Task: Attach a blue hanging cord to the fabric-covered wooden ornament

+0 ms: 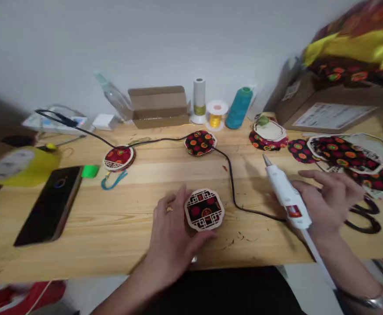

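Note:
My left hand (173,234) grips a wooden-framed fabric disc (205,210) at its left side, fingers along the upper left edge and thumb along the lower edge. The disc has cut-out lattice bands over dark red-patterned cloth and is on or just above the table. To the right, my right hand (325,203) holds a white hot glue gun (285,192), its metal nozzle pointing up and away. A long white glue stick (319,258) sticks out from its rear. The fingers behind the gun are partly hidden.
A black cord (232,183) winds across the wooden table (119,227). Finished-looking disc (119,157), phone (50,205), thread spools (239,108), open box (158,107), patterned cloth pieces (345,153) and scissors (367,218) lie around. A large carton (329,105) stands back right.

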{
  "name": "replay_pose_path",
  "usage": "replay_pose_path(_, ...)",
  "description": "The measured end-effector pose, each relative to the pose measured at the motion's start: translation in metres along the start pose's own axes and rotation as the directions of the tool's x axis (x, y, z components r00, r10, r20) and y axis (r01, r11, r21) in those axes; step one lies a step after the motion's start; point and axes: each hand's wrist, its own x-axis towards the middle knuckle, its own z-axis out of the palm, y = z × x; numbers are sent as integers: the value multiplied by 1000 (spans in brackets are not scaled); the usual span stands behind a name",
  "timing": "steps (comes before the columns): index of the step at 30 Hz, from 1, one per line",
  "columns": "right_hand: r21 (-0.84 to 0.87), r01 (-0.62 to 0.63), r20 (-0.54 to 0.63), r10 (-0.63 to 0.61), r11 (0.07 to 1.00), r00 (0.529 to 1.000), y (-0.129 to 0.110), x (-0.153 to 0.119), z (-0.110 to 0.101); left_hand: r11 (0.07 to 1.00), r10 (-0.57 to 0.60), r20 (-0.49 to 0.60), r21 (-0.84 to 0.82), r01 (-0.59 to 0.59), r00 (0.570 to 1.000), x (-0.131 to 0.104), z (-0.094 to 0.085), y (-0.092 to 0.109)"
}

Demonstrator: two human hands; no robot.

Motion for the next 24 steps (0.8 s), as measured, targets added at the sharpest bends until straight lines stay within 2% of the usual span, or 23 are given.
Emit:
replay_pose_path(5, -10, 9, 17, -9, 1000, 1000, -2, 0, -6, 1000, 25, -13, -10, -26, 1000, 0, -2, -1)
replay_pose_path(11, -66, 239, 30, -238, 969, 971, 5, 0, -8, 1000, 14, -14, -12, -14, 1000, 1, -2, 3)
replay_pose_path(24, -90, 222, 94, -214, 971, 972, 1, -1, -11, 999, 45, -21, 9, -45, 999, 1, -2, 5)
